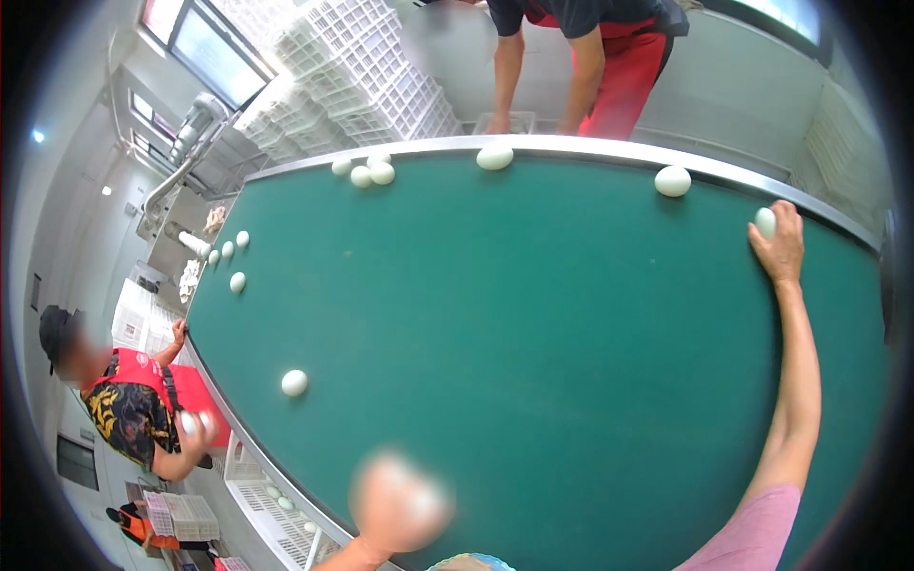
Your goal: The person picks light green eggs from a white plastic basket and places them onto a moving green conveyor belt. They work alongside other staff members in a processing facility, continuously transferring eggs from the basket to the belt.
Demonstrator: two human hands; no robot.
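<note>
Far to the right on the green belt table (pixel 495 333), my right hand (pixel 783 249) is closed around a pale egg (pixel 765 224), thumb on one side and fingers on the other. Another egg (pixel 672 182) lies by the far metal edge, just left of that hand. My left hand (pixel 395 504) is near the front left edge, too blurred for its fingers to show. A pale patch shows in it, which I cannot make out. Beyond it, a single egg (pixel 294 383) rests on the green surface.
Along the far rim (pixel 571 145) lie an egg (pixel 494 157) and a small cluster (pixel 381 173). Several more (pixel 237 282) sit at the left end. A white crate (pixel 271 509) with eggs stands below the left edge. Co-workers stand left and across; white crates (pixel 357 76) are stacked behind.
</note>
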